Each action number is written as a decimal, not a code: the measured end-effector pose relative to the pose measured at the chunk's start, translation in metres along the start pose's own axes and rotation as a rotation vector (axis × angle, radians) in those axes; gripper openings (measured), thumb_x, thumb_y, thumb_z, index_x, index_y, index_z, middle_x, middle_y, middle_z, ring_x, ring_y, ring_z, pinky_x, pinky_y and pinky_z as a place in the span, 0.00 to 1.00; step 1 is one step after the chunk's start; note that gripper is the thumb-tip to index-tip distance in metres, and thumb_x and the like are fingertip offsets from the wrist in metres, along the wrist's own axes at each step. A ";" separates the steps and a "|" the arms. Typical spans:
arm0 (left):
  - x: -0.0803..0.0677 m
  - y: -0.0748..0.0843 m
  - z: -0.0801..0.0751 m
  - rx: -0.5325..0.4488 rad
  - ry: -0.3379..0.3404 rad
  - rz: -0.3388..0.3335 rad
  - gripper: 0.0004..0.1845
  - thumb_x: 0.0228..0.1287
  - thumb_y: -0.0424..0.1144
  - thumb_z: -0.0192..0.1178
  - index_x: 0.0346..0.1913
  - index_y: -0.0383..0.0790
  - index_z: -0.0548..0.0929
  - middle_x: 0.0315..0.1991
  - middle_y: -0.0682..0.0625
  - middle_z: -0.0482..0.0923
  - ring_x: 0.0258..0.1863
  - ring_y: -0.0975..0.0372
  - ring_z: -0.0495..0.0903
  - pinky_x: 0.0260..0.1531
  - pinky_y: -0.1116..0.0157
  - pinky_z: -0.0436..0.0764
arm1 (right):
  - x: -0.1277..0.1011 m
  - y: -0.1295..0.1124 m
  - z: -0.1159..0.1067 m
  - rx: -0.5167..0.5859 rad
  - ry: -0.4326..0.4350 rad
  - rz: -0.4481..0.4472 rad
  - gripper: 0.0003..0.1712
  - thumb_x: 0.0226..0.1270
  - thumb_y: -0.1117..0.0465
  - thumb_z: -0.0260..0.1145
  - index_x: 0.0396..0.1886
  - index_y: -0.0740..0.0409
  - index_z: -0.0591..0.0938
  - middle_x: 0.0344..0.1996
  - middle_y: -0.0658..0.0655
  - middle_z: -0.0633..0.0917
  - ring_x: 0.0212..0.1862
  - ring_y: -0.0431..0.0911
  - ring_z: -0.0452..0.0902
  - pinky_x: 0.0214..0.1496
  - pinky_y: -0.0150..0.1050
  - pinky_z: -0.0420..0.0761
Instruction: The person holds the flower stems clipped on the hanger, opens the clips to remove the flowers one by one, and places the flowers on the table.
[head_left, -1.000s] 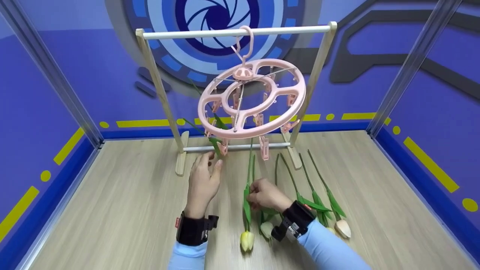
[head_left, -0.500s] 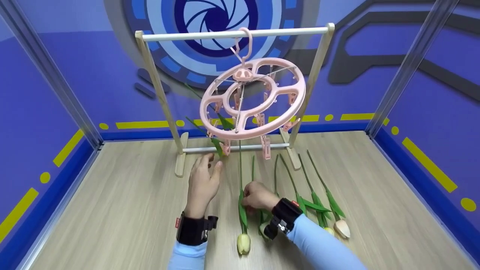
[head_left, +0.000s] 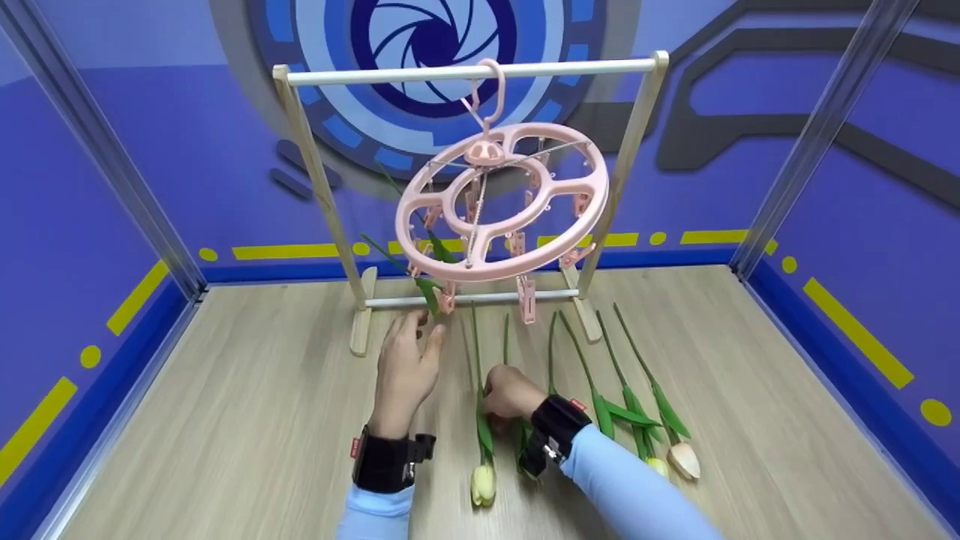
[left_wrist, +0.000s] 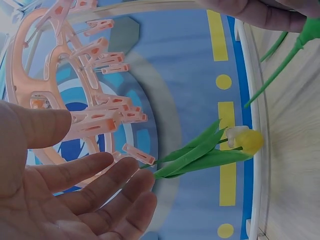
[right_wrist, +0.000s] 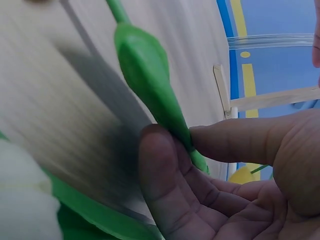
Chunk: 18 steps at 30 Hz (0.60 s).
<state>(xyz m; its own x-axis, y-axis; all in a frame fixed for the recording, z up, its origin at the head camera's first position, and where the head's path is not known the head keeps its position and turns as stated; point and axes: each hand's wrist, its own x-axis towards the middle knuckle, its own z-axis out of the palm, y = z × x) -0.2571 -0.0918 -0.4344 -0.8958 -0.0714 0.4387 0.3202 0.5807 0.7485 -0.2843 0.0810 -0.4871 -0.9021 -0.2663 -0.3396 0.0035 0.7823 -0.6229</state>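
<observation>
My right hand [head_left: 489, 395] pinches the green stem of a yellow tulip [head_left: 483, 484] between thumb and fingers [right_wrist: 165, 175], by a leaf [right_wrist: 147, 70], just above the wooden tabletop. The stem points towards a pink round peg hanger [head_left: 502, 202] that hangs from a wooden rack [head_left: 465, 73]. My left hand [head_left: 424, 328] is open, palm up, fingers [left_wrist: 105, 185] spread below the hanger's front peg [head_left: 446, 298]. Another yellow tulip [left_wrist: 246, 141] hangs from a peg beyond that hand.
Several more tulips [head_left: 600, 382] lie side by side on the table right of my right hand, one pale bud [head_left: 684, 459] nearest the front. The rack's feet and low crossbar [head_left: 465, 298] stand just past the hands. Blue walls enclose the table.
My right hand has carried the tulip to the left, closer to my left hand, and its stem tip has dropped below the hanger's rim. The left hand has hardly moved.
</observation>
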 end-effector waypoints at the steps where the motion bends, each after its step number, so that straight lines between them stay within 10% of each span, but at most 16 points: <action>1: 0.000 0.000 0.000 -0.002 -0.001 -0.001 0.18 0.76 0.35 0.61 0.60 0.26 0.79 0.55 0.33 0.80 0.53 0.41 0.81 0.51 0.45 0.80 | 0.000 0.000 0.001 -0.010 0.003 0.003 0.04 0.62 0.73 0.69 0.28 0.65 0.84 0.17 0.57 0.85 0.21 0.46 0.83 0.30 0.39 0.84; 18: 0.002 -0.006 -0.004 0.006 0.020 -0.034 0.18 0.76 0.35 0.60 0.62 0.26 0.79 0.56 0.32 0.80 0.54 0.41 0.81 0.52 0.44 0.80 | -0.012 0.011 -0.013 0.040 0.002 -0.101 0.05 0.60 0.73 0.68 0.26 0.66 0.83 0.18 0.59 0.87 0.23 0.49 0.86 0.28 0.40 0.86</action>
<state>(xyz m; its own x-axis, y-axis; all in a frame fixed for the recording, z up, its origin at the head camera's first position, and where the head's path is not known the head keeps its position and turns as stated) -0.2592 -0.0987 -0.4357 -0.8999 -0.1077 0.4226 0.2875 0.5822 0.7605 -0.2789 0.1003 -0.4807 -0.8997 -0.3413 -0.2721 -0.0702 0.7283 -0.6816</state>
